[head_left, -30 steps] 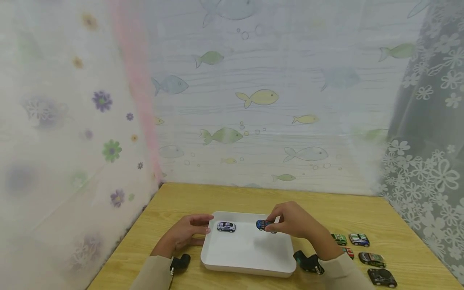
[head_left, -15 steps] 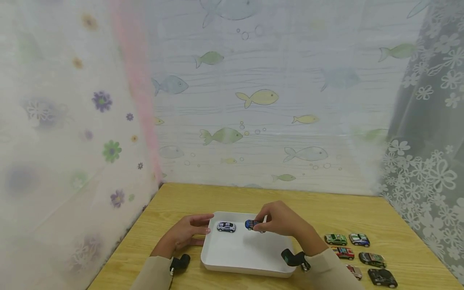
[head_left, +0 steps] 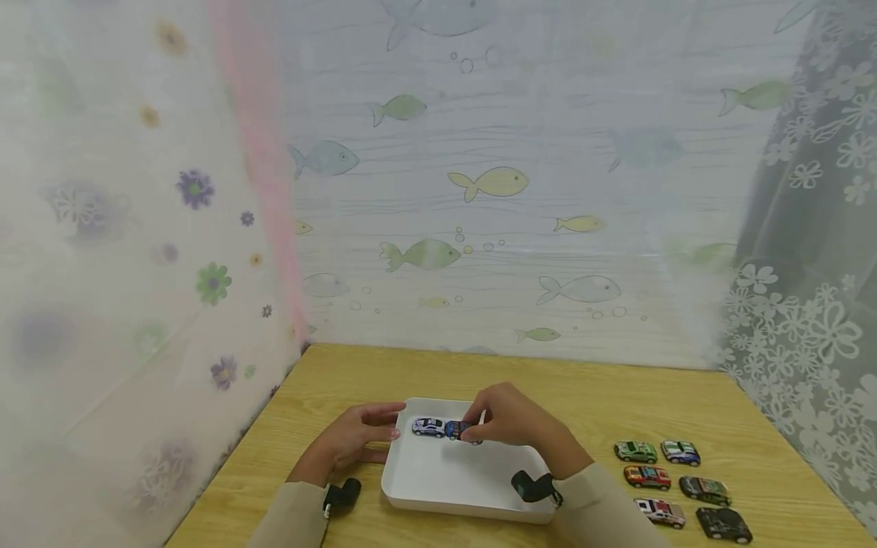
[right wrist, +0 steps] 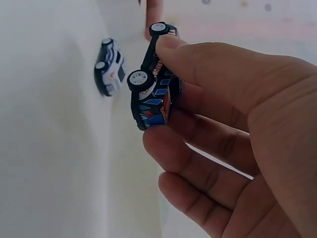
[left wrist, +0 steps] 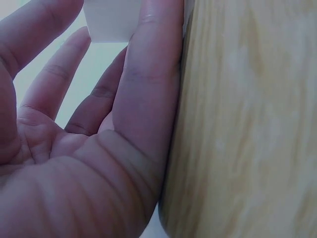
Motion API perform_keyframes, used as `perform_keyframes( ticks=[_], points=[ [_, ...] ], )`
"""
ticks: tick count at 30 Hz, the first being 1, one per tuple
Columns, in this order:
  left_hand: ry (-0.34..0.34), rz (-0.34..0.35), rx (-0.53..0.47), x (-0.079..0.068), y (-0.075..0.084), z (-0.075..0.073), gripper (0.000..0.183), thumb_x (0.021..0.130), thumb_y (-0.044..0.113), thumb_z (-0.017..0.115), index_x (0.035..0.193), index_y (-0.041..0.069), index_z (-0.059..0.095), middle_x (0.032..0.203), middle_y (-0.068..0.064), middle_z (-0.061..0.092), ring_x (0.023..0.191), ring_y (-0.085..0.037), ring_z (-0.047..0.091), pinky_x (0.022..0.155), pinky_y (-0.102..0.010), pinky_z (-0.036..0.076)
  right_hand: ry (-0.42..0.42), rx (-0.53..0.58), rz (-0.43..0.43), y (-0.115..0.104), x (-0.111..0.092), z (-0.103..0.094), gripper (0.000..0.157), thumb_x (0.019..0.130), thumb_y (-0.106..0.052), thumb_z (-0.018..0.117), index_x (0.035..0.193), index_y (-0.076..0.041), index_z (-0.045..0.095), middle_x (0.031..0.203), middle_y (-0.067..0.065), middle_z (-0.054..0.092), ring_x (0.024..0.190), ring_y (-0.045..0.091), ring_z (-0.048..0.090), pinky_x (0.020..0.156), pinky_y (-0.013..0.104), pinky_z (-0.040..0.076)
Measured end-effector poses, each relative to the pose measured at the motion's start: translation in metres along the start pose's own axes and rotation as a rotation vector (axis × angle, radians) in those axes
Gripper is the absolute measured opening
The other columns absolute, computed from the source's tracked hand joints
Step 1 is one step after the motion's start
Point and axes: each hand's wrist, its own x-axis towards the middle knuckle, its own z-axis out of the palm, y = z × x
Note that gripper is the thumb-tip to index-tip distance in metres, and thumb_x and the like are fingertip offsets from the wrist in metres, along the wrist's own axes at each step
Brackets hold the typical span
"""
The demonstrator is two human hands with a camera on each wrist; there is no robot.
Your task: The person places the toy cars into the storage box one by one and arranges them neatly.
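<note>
I have the right hand pinching the blue car over the tray near its far edge, just beside the white car. Left hand, fingers loosely spread, at the tray's left edge.

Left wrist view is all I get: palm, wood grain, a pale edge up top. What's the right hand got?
Observer: The right hand pinches a blue toy car between thumb and fingers.
Operator: Any other car close to that one?
Observer: Yes, a white toy car sits in the white tray, just left of it in the head view.
Operator: Any outside?
Observer: Six toy cars stand on the table, right of the white tray.
</note>
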Motion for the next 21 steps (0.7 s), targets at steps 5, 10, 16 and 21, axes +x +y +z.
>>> perform_keyframes(
  ticks=[5, 10, 16, 21],
  points=[
    [-0.002, 0.0, -0.004, 0.0, 0.0, 0.0, 0.062, 0.093, 0.012, 0.077, 0.151, 0.013, 0.055, 0.156, -0.024, 0.048, 0.122, -0.029, 0.065, 0.089, -0.049, 0.063, -0.027, -0.003, -0.023, -0.002, 0.007, 0.008, 0.007, 0.086, -0.032, 0.086, 0.09, -0.026, 0.084, 0.082, -0.017, 0.069, 0.072, 0.009, 0.063, 0.06, 0.022, 0.052],
    [-0.008, 0.002, -0.009, 0.001, -0.002, -0.001, 0.061, 0.093, 0.011, 0.077, 0.151, 0.014, 0.055, 0.155, -0.023, 0.049, 0.122, -0.029, 0.066, 0.089, -0.049, 0.063, -0.042, -0.002, -0.039, -0.007, 0.012, 0.013, 0.008, 0.086, -0.03, 0.086, 0.091, -0.024, 0.084, 0.082, -0.017, 0.07, 0.072, 0.007, 0.063, 0.059, 0.021, 0.053],
    [-0.019, 0.002, -0.013, 0.001, -0.002, -0.003, 0.061, 0.094, 0.012, 0.077, 0.151, 0.015, 0.055, 0.156, -0.022, 0.049, 0.122, -0.028, 0.066, 0.089, -0.049, 0.063, -0.058, -0.02, -0.001, -0.011, 0.02, 0.02, 0.016, 0.084, -0.034, 0.088, 0.095, -0.023, 0.085, 0.083, -0.018, 0.069, 0.071, 0.003, 0.06, 0.062, 0.02, 0.052],
    [-0.027, -0.003, -0.007, 0.0, 0.0, -0.002, 0.057, 0.093, 0.016, 0.079, 0.146, 0.011, 0.06, 0.152, -0.02, 0.053, 0.121, -0.027, 0.065, 0.091, -0.048, 0.062, -0.074, -0.019, 0.001, -0.012, 0.027, 0.026, 0.016, 0.084, -0.033, 0.088, 0.095, -0.021, 0.085, 0.083, -0.016, 0.071, 0.073, 0.002, 0.06, 0.062, 0.02, 0.052]
  ],
)
